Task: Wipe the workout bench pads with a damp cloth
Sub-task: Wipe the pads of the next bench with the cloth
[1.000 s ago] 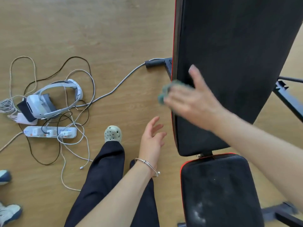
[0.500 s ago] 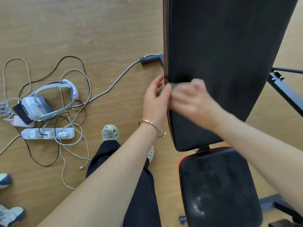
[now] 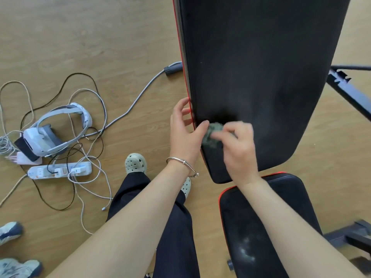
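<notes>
A: Cloth (image 3: 213,135), where is it?

B: Bunched in the right hand (image 3: 239,149), pressed on the back pad (image 3: 261,77) near its lower left edge. The left hand (image 3: 184,135) grips that edge, thumb touching the cloth.

A: Progress?

B: Seat pad (image 3: 267,227) looks smudged white, so likely unwiped. 0.5 s ago both hands met higher up; 1 s ago the left hung free.

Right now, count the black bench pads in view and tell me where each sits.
2. The long back pad runs up the frame's right half, both hands at its lower left edge. The smaller seat pad lies below it, dusty, partly hidden under the right forearm.
</notes>
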